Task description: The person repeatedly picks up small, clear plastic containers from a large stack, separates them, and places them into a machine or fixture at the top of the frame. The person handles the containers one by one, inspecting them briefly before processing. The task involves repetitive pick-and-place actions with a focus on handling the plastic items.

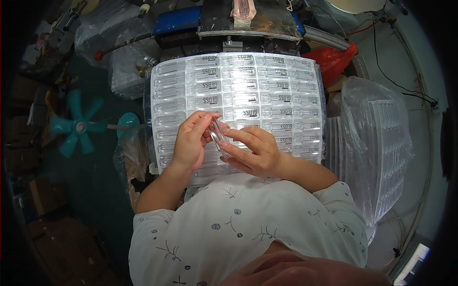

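Note:
Between both my hands is a clear, slim plastic tube (217, 135), tilted above a white tray (221, 86). My left hand (191, 140) pinches its upper end between thumb and fingers. Lower down, the fingers of my right hand (260, 150) close around the tube's side and bottom end. The tray lies in front of me, its rows of compartments filled with similar clear tubes, many with dark lettering. My hands and forearms cover part of its near rows.
Beyond the tray stands a machine with a dark metal plate (272, 24) and a pinkish holder (244, 10). A teal fan (79, 127) is at left. Upright trays in a clear plastic bag (355, 138) stand at right, near a red bag (338, 62). Cardboard boxes (47, 195) sit lower left.

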The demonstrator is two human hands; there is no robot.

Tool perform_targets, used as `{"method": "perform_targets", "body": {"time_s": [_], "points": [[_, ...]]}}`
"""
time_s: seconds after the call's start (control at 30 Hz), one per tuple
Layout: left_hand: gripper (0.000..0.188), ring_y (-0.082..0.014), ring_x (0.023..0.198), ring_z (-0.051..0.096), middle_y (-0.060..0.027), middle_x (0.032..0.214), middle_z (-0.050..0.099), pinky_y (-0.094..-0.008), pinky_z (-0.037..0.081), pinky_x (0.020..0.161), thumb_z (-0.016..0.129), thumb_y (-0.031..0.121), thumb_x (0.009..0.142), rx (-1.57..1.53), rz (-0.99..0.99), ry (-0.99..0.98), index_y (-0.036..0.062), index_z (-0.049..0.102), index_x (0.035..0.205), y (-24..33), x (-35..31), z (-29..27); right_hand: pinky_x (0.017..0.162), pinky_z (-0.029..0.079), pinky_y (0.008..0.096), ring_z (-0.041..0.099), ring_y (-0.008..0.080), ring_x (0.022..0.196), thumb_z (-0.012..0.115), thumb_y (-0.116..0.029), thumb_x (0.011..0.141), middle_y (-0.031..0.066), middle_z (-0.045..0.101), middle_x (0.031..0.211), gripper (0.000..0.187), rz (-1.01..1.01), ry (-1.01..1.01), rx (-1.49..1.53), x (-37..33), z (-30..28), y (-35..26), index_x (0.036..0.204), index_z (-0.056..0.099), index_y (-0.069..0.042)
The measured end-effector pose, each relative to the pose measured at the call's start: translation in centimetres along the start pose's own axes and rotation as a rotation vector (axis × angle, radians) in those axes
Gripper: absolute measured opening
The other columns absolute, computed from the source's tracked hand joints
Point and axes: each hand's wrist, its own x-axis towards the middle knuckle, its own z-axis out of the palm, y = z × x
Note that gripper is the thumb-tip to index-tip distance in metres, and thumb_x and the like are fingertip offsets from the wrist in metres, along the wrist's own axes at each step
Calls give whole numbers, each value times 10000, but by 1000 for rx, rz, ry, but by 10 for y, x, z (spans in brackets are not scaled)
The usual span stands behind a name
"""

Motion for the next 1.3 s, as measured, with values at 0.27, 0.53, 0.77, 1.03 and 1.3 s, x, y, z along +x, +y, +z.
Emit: {"method": "perform_targets", "body": {"time_s": [0.27,0.53,0.77,1.03,1.3], "points": [[309,-100,796,593,-72,930,624,-267,496,716,408,209,991,-9,46,18,-3,513,1190,-27,-14,5,614,508,303,599,244,761,764,-121,663,111,633,979,392,115,51,-25,-7,-3,-2,1008,616,-10],[345,-87,825,584,-62,931,626,-237,467,742,425,211,989,172,70,-56,-16,468,1245,-38,-19,4,655,502,325,605,267,806,756,-53,664,133,630,1017,427,180,42,26,-17,-9,-3,1058,601,6],[358,-95,846,577,-63,972,602,-258,487,768,412,214,990,272,42,-82,-16,461,1259,-38,-27,4,701,498,351,599,284,843,734,-17,672,135,628,1026,425,212,-26,58,-17,-13,-6,1071,590,6],[345,-104,770,612,-73,894,635,-250,493,670,455,250,978,250,72,-81,6,480,1220,-55,-22,4,746,497,371,594,312,859,723,19,661,144,628,1012,429,205,-42,8,-19,-13,-13,1066,581,8],[361,-115,750,611,-78,854,647,-252,483,662,500,290,955,271,61,-119,2,531,1171,-36,-21,15,838,492,355,618,340,937,657,49,742,193,628,1039,338,397,-42,118,-21,-29,-10,1070,576,34]]}}
